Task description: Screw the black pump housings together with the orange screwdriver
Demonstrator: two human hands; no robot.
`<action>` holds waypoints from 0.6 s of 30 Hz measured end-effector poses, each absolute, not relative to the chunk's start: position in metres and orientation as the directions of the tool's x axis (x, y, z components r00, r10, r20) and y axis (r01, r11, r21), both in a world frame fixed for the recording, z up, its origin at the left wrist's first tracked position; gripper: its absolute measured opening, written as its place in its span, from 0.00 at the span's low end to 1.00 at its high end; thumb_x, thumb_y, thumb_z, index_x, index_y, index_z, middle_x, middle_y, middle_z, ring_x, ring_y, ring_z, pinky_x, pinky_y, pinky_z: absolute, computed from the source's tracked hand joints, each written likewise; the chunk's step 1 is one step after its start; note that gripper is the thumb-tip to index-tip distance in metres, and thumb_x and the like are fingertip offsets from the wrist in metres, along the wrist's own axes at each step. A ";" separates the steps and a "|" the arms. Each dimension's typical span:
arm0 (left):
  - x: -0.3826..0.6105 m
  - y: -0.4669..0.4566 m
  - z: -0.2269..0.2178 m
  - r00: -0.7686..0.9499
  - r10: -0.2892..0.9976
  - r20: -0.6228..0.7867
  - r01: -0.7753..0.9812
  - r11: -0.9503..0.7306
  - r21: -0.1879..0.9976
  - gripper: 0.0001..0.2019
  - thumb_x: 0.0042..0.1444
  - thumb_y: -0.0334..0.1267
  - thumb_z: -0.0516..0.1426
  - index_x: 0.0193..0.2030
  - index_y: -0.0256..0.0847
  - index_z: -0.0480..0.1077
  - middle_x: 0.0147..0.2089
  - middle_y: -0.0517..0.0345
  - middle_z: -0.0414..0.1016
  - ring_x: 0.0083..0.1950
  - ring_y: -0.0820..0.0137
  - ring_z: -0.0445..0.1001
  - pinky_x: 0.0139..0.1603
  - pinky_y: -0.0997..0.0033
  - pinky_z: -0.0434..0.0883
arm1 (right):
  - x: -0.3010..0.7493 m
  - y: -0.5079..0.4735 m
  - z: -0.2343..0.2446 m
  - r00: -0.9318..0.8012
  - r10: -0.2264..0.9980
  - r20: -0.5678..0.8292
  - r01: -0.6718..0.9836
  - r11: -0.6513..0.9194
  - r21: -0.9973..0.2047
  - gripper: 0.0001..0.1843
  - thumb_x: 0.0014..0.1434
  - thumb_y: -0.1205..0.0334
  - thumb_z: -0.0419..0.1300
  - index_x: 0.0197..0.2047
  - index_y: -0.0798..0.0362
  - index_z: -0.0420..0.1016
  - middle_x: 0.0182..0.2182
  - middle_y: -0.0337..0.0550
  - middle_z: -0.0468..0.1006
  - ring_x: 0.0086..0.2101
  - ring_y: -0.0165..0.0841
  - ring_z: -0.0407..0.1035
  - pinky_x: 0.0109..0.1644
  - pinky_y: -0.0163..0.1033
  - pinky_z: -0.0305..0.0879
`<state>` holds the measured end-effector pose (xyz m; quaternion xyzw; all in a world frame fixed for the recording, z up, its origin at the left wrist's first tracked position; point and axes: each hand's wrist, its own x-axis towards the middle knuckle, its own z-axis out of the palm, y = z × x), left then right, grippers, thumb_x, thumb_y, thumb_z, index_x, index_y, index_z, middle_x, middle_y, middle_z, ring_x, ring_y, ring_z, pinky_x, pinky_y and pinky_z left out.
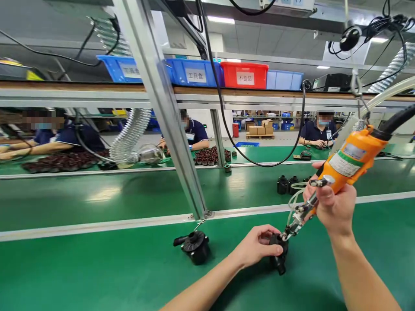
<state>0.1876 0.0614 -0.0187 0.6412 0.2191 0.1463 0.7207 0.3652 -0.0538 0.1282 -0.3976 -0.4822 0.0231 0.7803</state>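
Note:
My left hand [256, 247] is closed around a small black pump housing [279, 255] that rests on the green bench. My right hand [333, 203] grips an orange powered screwdriver [348, 162] hanging from a hose and cable. The screwdriver's metal tip [288, 233] touches the top of the housing. A second black pump housing [194, 246] lies on the bench to the left, untouched.
A slanted aluminium post [168, 116] rises from the bench rail ahead. Three more black housings [288, 185] stand on the green conveyor [97, 198]. Across it, other people in dark shirts work at piles of dark parts [207, 155]. Blue and red bins [244, 74] line the overhead shelf.

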 end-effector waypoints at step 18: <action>0.185 0.055 -0.016 0.867 0.491 -0.078 0.058 0.056 0.997 0.29 0.42 0.49 0.77 0.48 0.38 0.77 0.39 0.57 0.79 0.39 0.68 0.74 0.45 0.67 0.69 | 0.350 -0.049 0.127 0.535 0.447 0.717 0.400 0.613 -0.681 0.37 0.54 0.28 0.69 0.51 0.51 0.73 0.29 0.36 0.67 0.24 0.28 0.64 0.27 0.38 0.68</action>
